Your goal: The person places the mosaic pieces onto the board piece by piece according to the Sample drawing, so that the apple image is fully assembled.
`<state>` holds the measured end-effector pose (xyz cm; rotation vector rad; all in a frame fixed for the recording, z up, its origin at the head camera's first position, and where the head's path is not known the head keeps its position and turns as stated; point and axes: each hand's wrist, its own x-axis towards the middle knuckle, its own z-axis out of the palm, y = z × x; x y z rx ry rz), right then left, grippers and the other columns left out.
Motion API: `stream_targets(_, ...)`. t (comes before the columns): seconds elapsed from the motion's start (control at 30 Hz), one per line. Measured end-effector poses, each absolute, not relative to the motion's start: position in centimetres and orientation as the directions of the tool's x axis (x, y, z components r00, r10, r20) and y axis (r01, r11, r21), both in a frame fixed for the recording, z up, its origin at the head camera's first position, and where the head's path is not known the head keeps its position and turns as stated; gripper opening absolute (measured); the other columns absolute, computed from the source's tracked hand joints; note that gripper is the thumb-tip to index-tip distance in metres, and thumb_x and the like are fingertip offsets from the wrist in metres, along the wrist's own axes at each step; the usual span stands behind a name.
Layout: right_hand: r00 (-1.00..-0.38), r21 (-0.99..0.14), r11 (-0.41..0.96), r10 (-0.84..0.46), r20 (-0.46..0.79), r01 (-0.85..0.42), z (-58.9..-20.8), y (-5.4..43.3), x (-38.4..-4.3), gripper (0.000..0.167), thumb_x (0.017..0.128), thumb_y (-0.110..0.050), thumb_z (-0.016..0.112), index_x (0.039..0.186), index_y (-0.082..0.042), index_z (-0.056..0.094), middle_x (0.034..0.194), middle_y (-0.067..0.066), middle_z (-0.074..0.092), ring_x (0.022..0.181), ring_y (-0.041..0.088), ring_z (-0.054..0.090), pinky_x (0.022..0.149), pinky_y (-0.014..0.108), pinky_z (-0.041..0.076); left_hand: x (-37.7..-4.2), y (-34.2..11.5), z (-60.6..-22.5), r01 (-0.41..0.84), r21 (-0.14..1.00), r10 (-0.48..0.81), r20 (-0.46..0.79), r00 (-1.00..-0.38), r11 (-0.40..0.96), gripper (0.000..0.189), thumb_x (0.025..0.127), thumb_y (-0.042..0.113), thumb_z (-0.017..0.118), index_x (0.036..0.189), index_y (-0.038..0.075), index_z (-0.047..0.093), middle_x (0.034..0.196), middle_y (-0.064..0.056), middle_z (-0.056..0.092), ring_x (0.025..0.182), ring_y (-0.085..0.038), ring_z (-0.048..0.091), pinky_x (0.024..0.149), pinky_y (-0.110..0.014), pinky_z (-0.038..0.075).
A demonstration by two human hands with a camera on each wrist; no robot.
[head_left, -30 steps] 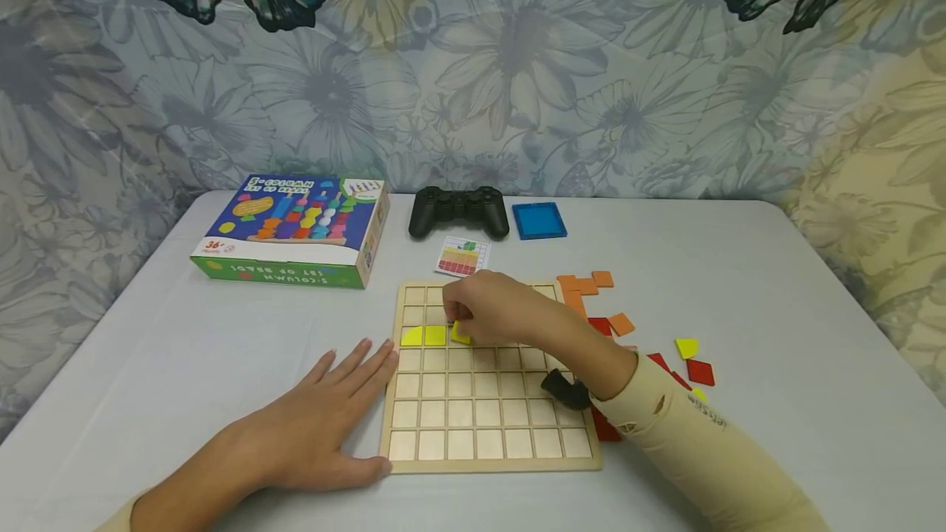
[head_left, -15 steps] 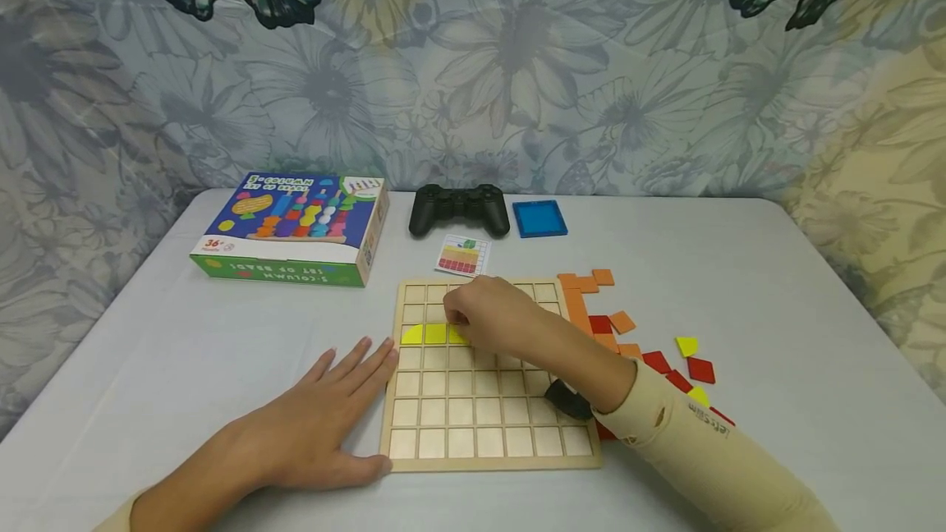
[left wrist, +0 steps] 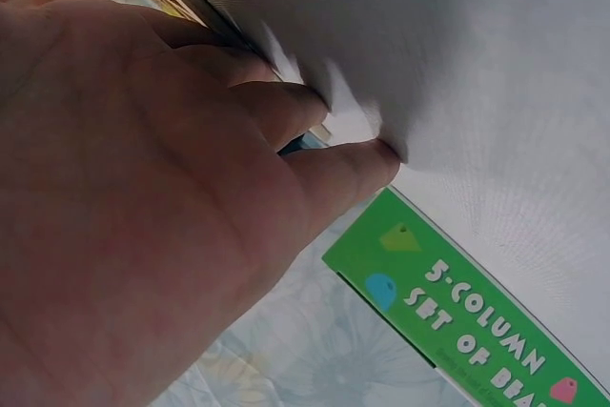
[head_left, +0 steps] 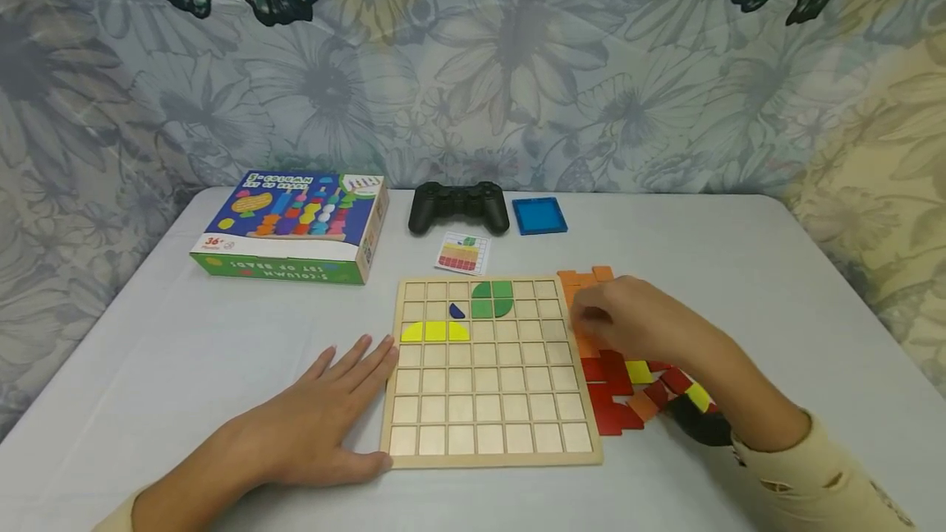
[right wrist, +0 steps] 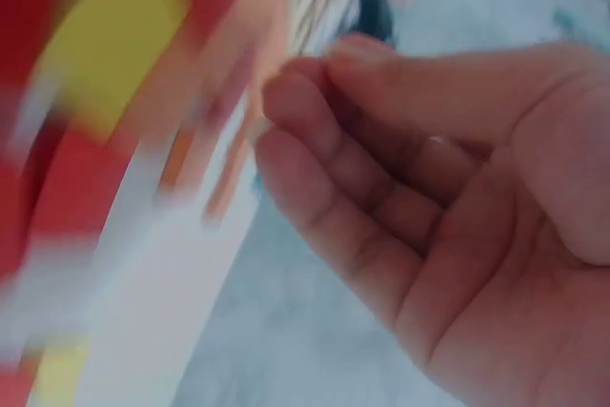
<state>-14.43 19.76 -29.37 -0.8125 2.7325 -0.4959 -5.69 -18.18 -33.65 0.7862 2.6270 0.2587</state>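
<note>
My left hand (head_left: 325, 421) lies with fingers spread on the table at the left edge of a wooden grid board (head_left: 491, 461), fingertips and thumb right at its frame. Three yellow tiles (head_left: 435, 332) form a row in the board's left cells. Green tiles (head_left: 491, 300) make a leaf-like shape near the top, and a small dark blue tile (head_left: 456, 311) sits beside them. Over the loose orange tiles (head_left: 584, 279) right of the board is my right hand (head_left: 639, 318), fingers loosely curled. In the right wrist view, no tile shows between its thumb and fingers.
Red tiles (head_left: 606, 417) and a yellow tile (head_left: 639, 372) lie in the pile by the board's right edge. Behind the board are a pattern card (head_left: 462, 254), a black game controller (head_left: 459, 208), a blue tray (head_left: 539, 217) and a bead-set box (head_left: 288, 228).
My right hand released the third yellow tile in the row and moved right, off the board to the loose tiles, uncovering the green and blue tiles. My left hand stayed still.
</note>
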Motion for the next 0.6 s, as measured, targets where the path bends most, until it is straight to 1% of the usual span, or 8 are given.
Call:
stream_targets(0.17,-0.851,-0.366,0.854,-0.469,-0.234,-0.37,-29.2,24.3,-14.3,0.014,0.087,-0.005,0.076,0.099,-0.012,0.073,0.091,-0.003,0.068,0.081,0.017,0.059,0.071,0.035,0.057,-5.7,-18.2,-33.6,0.481,0.28,0.552,-0.315,-0.772,0.831,0.106,0.084,0.075,0.056,0.162,0.014,0.017,0.168,0.003,0.006,0.152,-0.026,0.005,0.115,-0.063,0.014)
stream_targets(0.3,-0.86,-0.312,0.904,-0.39,-0.329,-0.291,-29.3,27.2,-14.5,0.016,0.084,-0.008,0.078,0.098,-0.01,0.071,0.089,0.0,0.066,0.08,0.02,0.058,0.069,0.038,0.056,-5.7,-18.2,-33.5,0.478,0.288,0.554,-0.314,-0.771,0.83,0.106,0.085,0.074,0.057,0.162,0.014,0.017,0.168,0.002,0.006,0.152,-0.027,0.005,0.115,-0.063,0.013)
stream_targets(0.43,-0.852,-0.268,0.94,-0.311,-0.422,-0.21,-29.3,29.1,-14.8,0.022,0.08,-0.008,0.08,0.098,-0.008,0.068,0.088,0.003,0.062,0.081,0.024,0.056,0.065,0.038,0.055,-5.7,-18.2,-33.5,0.484,0.296,0.562,-0.306,-0.769,0.823,0.105,0.085,0.073,0.057,0.162,0.013,0.017,0.168,0.002,0.007,0.152,-0.027,0.005,0.115,-0.063,0.013)
stream_targets(0.53,-0.841,-0.286,0.941,-0.297,-0.452,-0.179,-29.7,29.8,-15.2,0.024,0.078,-0.006,0.082,0.097,-0.009,0.067,0.088,0.003,0.061,0.082,0.024,0.055,0.066,0.038,0.056,-5.7,-18.2,-33.4,0.485,0.3,0.564,-0.304,-0.768,0.822,0.105,0.085,0.073,0.057,0.162,0.013,0.018,0.168,0.002,0.007,0.152,-0.027,0.005,0.115,-0.063,0.013)
stream_targets(0.6,-0.836,-0.309,0.934,-0.308,-0.454,-0.177,-30.0,30.0,-15.4,0.022,0.078,-0.006,0.082,0.095,-0.01,0.067,0.085,0.002,0.06,0.082,0.023,0.055,0.067,0.036,0.055,-5.6,-18.2,-33.4,0.484,0.299,0.562,-0.306,-0.768,0.823,0.105,0.085,0.072,0.057,0.162,0.013,0.018,0.168,0.002,0.007,0.152,-0.027,0.005,0.115,-0.063,0.013)
